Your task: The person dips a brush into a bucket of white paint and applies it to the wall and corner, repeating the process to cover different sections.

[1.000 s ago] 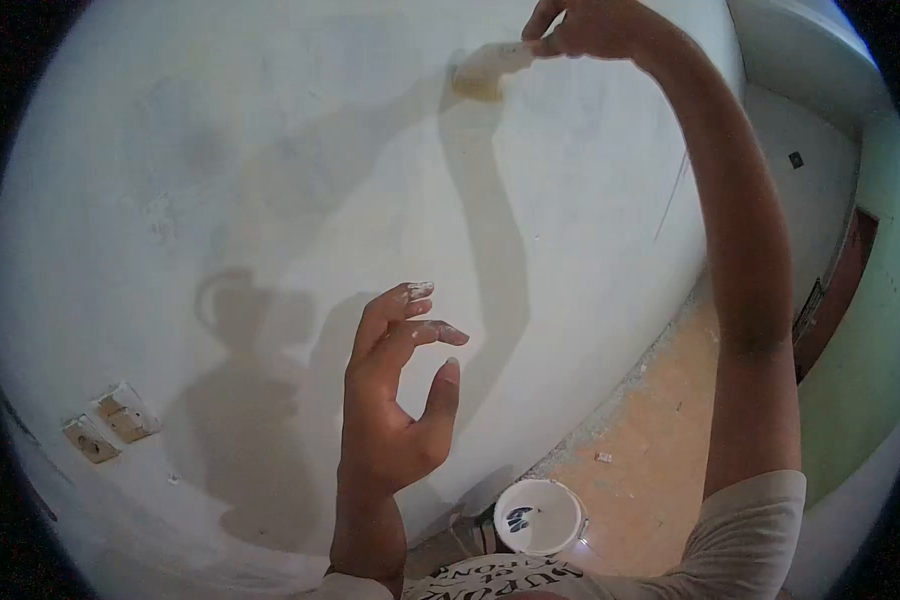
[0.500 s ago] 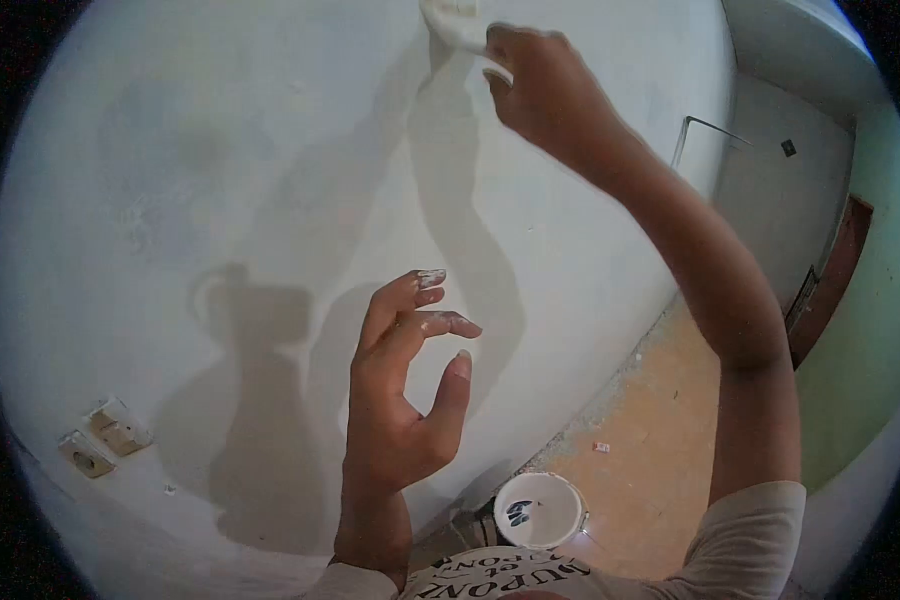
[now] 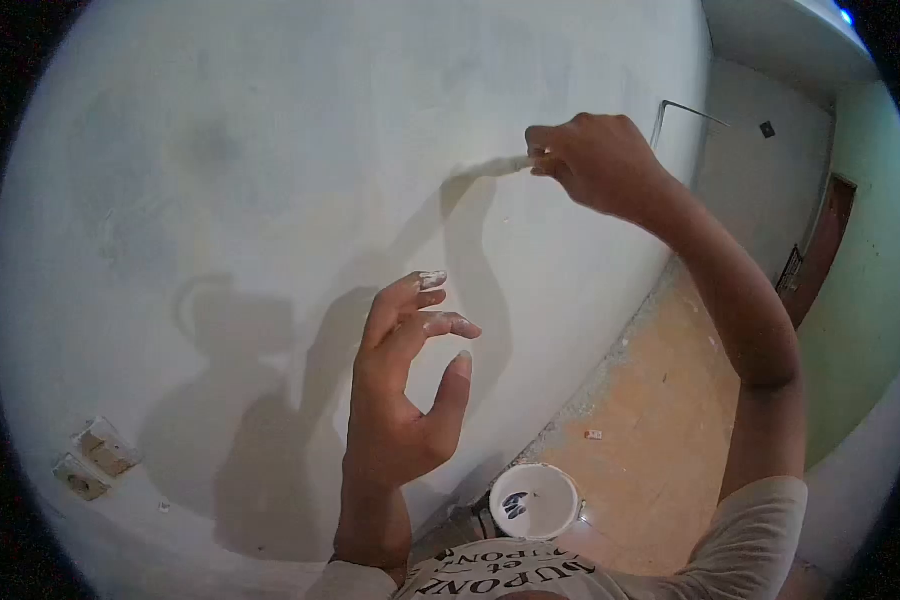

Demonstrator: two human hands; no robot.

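My right hand (image 3: 605,165) is closed around the handle of a pale paintbrush (image 3: 498,168), held out level toward the left. Its head is at the white wall (image 3: 320,130), where its shadow meets it. In the middle of the view my left hand (image 3: 405,375) is raised with fingers curved and apart, holding nothing. White smears coat some of its fingertips. A white bucket (image 3: 560,480) stands below on the floor, with some dark patches inside.
Two wall sockets (image 3: 95,460) are at lower left. An angled thin metal piece (image 3: 692,110) stands out from the wall at upper right. The tan floor (image 3: 650,430) runs along the wall toward a brown door (image 3: 820,250) in a green wall (image 3: 860,310).
My right hand has come down and to the right with the paintbrush, from the top of the view. The left hand keeps its curved pose. The view has shifted slightly.
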